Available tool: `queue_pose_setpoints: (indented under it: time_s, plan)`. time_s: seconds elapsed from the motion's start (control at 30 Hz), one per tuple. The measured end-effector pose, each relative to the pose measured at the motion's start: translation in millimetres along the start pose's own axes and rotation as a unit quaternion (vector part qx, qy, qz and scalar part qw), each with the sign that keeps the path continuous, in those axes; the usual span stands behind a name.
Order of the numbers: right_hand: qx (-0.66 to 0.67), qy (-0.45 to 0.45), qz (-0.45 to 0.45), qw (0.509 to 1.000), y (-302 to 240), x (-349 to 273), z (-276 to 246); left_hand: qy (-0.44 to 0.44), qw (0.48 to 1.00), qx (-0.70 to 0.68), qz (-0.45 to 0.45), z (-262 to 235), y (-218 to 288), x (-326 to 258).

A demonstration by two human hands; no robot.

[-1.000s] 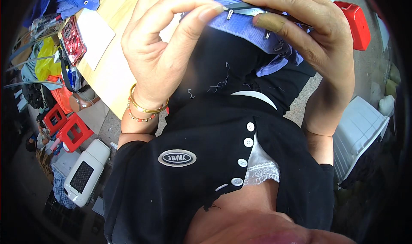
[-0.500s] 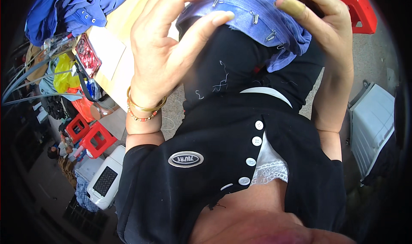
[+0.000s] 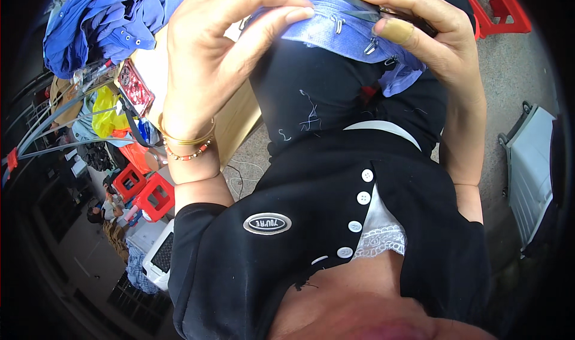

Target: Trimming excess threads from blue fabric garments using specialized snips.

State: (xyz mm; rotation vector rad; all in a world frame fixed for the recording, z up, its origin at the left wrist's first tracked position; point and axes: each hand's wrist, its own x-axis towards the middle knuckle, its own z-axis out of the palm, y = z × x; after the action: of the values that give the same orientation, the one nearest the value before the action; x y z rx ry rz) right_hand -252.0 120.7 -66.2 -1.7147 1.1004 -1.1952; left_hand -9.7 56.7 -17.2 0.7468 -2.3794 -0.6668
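Both hands sit a little lower in view than a second ago, and the blue cloth (image 3: 335, 17) is now stretched flatter between them. Left hand (image 3: 209, 58) is nearly closed, thumb and forefinger pinching the cloth's near edge and pulling it taut. Right hand (image 3: 437, 46) is curled around small dark snips (image 3: 383, 14), blades resting on the cloth close to a row of metal hooks (image 3: 353, 32) (the thumb tip wears a tan guard).

To do this cleanly, I judge the left pinch should keep the fabric tight and flat, so that only a loose thread end lies between the blades, with the tips angled away from the weave and the hooks.

Counting outward: one pair of snips; one cloth in hand; about four hooks visible on it, though folds may hide more. Two bangles (image 3: 185, 145) circle the left wrist. Four white buttons (image 3: 359, 214) run down the black top. A heap of blue garments (image 3: 102, 23) lies on the table at upper left. Three red stools show, two at lower left (image 3: 144, 193) and one at upper right (image 3: 497, 5).
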Motion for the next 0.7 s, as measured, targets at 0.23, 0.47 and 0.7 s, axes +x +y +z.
queue_pose_setpoints:
  time_s: [0.23,0.47,0.7]
  plan:
    - [0.034,-0.013,-0.056,0.998,4,3,-2,0.048,0.996,0.048,0.050,13,-1,-2]
    - [0.023,-0.016,-0.071,0.997,-4,7,2,0.085,0.993,0.066,0.058,18,0,-3]
    - [-0.003,-0.030,-0.121,0.992,5,10,2,0.087,0.989,0.096,0.072,19,5,-4]
